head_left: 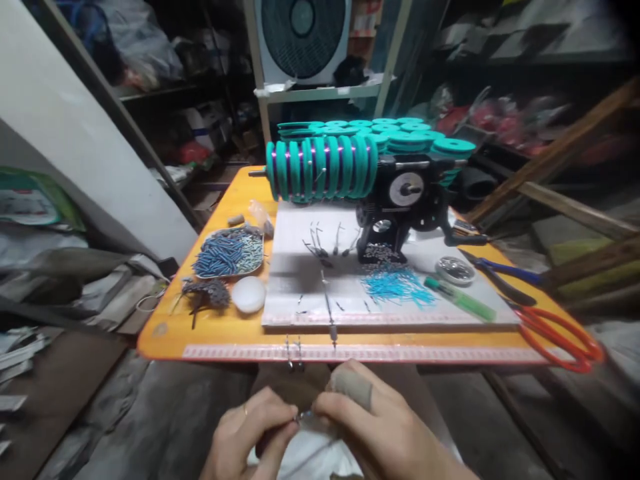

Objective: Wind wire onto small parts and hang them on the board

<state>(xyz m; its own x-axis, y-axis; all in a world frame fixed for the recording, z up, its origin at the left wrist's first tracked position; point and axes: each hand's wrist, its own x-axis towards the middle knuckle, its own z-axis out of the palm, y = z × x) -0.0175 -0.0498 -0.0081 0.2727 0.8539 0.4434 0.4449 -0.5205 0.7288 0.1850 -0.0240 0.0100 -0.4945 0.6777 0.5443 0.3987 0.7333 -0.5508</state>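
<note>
My left hand (250, 430) and my right hand (380, 427) meet below the near edge of the orange table (225, 333), fingertips pinched together on a small metal piece (304, 416) too small to name. A beige bandage wraps my right index finger. A thin wire (327, 303) runs from the table's front edge up toward a row of teal spools (323, 167) mounted on a black hand-crank winding machine (400, 207). White cloth lies under my hands.
A tray of blue and silver tubes (230, 252), a white round lump (249, 294) and dark wire pieces (207, 293) lie left. Loose blue tubes (395, 285), a green pen (460, 300), a solder reel (455, 270), pliers (505, 275) and orange scissors (560, 337) lie right. A fan (303, 37) stands behind.
</note>
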